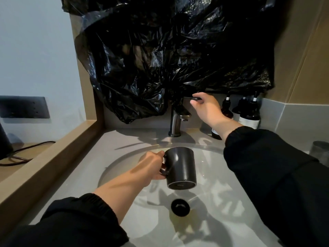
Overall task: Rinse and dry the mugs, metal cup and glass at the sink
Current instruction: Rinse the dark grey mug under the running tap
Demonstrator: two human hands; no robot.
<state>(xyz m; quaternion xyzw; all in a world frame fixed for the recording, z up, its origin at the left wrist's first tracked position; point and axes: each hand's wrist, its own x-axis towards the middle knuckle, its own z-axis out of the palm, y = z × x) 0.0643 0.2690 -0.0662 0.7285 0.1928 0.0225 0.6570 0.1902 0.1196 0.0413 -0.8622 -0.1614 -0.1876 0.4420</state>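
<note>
Metal cup [320, 152] blurred and cut by the right edge, pump bottles [250, 115] with unreadable labels, left hand [151, 164] fingertips hidden behind the mug [181, 165] handle, tap lever [190, 98] end under the right hand [206, 108]

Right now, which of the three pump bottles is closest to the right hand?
The leftmost bottle, brown, partly hidden behind the right hand's wrist; the other two stand farther right.

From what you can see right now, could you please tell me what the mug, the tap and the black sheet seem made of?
The mug looks like dark glazed ceramic: smooth body, soft sheen, though coated metal is possible. The tap looks like brushed dark metal, with dull streaky reflections. The sheet is thin black plastic, crinkled and glossy.
</note>
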